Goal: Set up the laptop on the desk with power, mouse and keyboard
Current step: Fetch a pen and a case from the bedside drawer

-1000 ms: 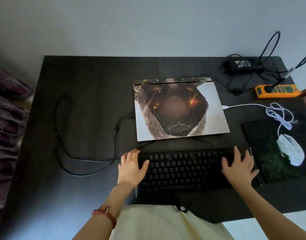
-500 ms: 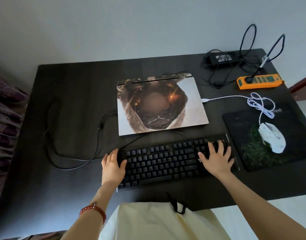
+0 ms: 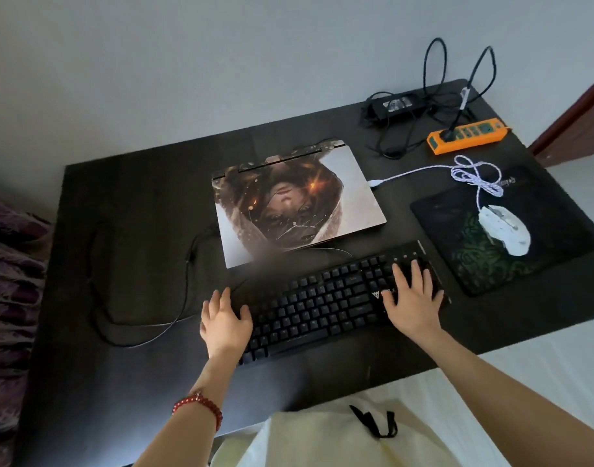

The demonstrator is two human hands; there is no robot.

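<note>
Dark worktop [image 3: 127, 203] stood against a pale wall [image 3: 221, 62]; both open hands, left hand [image 3: 225, 323] and right hand [image 3: 412, 294], rested flat on the black keyboard [image 3: 322, 301]

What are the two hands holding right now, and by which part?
The keyboard, by its two ends: the left hand at the left edge, the right hand flat on the keys at the right. Neither hand's fingers curl around it.

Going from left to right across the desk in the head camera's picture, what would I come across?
Looped black cable → left hand → closed laptop with a picture on its lid → right hand → white mouse on its dark mouse pad.
</note>
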